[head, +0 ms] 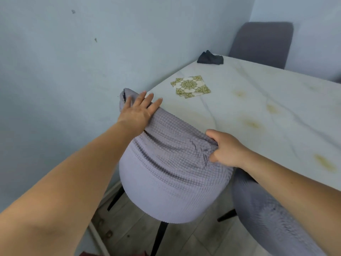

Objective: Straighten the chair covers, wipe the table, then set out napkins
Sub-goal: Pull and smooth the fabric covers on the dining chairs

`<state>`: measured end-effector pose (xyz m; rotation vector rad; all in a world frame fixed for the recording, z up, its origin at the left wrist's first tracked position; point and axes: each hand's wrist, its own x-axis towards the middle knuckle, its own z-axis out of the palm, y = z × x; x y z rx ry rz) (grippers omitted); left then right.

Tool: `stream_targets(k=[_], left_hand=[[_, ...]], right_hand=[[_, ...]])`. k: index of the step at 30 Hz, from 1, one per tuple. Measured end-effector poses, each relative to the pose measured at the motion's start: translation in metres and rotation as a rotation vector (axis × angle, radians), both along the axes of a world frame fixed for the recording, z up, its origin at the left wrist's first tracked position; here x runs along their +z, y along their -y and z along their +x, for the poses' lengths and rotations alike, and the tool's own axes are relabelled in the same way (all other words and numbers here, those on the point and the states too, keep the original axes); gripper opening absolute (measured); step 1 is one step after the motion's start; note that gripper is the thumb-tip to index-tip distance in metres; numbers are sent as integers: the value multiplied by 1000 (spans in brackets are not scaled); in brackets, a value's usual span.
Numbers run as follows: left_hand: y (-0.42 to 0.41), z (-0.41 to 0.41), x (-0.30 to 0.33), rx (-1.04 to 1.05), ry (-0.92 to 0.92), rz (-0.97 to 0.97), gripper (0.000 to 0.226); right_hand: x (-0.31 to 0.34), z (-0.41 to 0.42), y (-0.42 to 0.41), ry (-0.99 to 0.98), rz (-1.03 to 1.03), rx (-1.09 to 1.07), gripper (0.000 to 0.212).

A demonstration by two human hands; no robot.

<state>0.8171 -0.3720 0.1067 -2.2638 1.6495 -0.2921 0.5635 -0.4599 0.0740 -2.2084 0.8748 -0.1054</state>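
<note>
A lilac waffle-textured chair cover [166, 182] wraps the back of the chair in front of me, with creases running across its top. My left hand [137, 110] lies flat with straight fingers on the cover's upper left end. My right hand [224, 148] pinches a bunched fold of the cover at its right end. A small stack of green patterned napkins [190, 86] lies on the white marble-look table [276, 100], which carries several yellowish stains. A dark crumpled cloth [210, 57] sits at the table's far corner by the wall.
A second chair with a darker grey cover [267, 215] stands to the right, under my right forearm. A third grey chair [262, 43] stands behind the table's far side. The pale blue wall [73, 71] runs close along the left.
</note>
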Motion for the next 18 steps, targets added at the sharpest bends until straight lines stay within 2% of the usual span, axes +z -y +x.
stream_targets(k=[5, 8, 16, 18], left_hand=[[13, 19, 12, -241, 16, 88, 53], [4, 34, 10, -359, -92, 71, 39], [-11, 44, 4, -441, -4, 23, 31], [-6, 38, 6, -430, 14, 67, 30]], right_hand=[[-3, -4, -17, -50, 9, 65, 34], [-2, 6, -31, -109, -26, 114, 39], [-9, 16, -68, -37, -202, 89, 38], [-4, 10, -64, -47, -219, 88, 37]])
